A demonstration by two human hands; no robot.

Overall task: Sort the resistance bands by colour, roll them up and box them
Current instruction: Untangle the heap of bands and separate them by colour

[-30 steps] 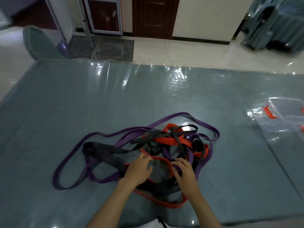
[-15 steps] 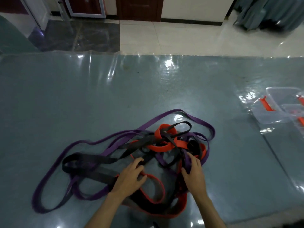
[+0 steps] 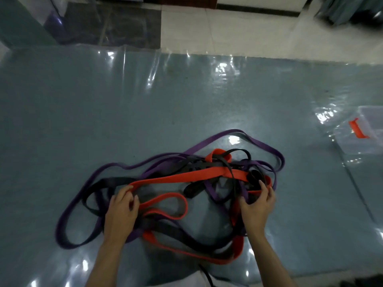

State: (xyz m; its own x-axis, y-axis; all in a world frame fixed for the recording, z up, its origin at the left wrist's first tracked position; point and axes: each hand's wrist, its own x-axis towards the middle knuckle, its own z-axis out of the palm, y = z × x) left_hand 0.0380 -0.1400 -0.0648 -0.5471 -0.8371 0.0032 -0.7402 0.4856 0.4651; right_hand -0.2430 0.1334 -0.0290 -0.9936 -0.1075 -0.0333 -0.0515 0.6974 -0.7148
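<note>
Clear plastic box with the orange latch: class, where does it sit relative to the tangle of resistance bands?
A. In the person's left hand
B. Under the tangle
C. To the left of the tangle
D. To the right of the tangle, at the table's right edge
D: the clear plastic box sits apart from the tangle of bands, far to its right on the table.

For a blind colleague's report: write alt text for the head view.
Two hands work a tangle of purple, black and orange bands on a grey table: the left hand pinches an orange band, the right hand grips the tangle's right side. A clear box with an orange latch sits far right.
</note>
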